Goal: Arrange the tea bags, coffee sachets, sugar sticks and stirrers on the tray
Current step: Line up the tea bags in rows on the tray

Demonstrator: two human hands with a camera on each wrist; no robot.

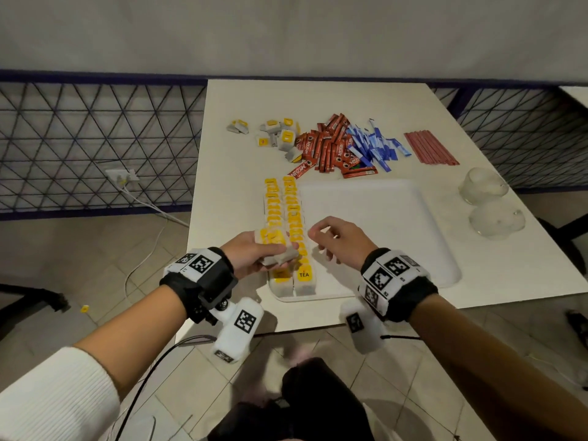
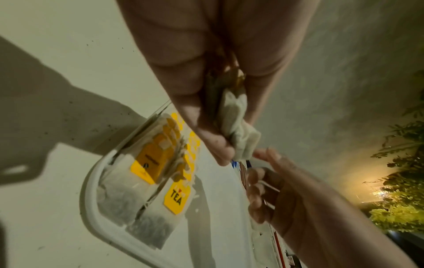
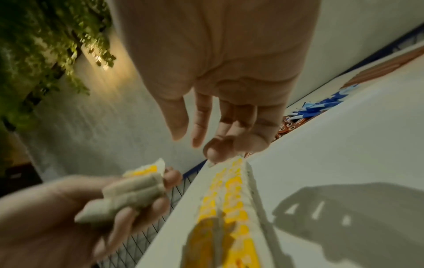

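A white tray [image 1: 381,224] lies on the table with two rows of yellow-tagged tea bags [image 1: 292,214] along its left side. My left hand [image 1: 264,249] grips a small bundle of tea bags [image 1: 276,241] above the near end of those rows; the bundle [image 2: 238,127] shows between thumb and fingers. My right hand [image 1: 327,237] hovers just right of it over the tray, fingers relaxed and empty, fingertips [image 3: 201,134] close to the bundle [image 3: 130,195]. Loose tea bags [image 1: 276,135], red coffee sachets [image 1: 331,148], blue sugar sticks [image 1: 375,144] and red stirrers [image 1: 429,148] lie behind the tray.
Two clear glass cups [image 1: 483,186] [image 1: 496,221] stand right of the tray. The table's near edge [image 1: 318,327] is close to my wrists. A metal mesh fence [image 1: 95,138] runs behind and left of the table. A small yellow tag [image 1: 84,308] lies on the floor.
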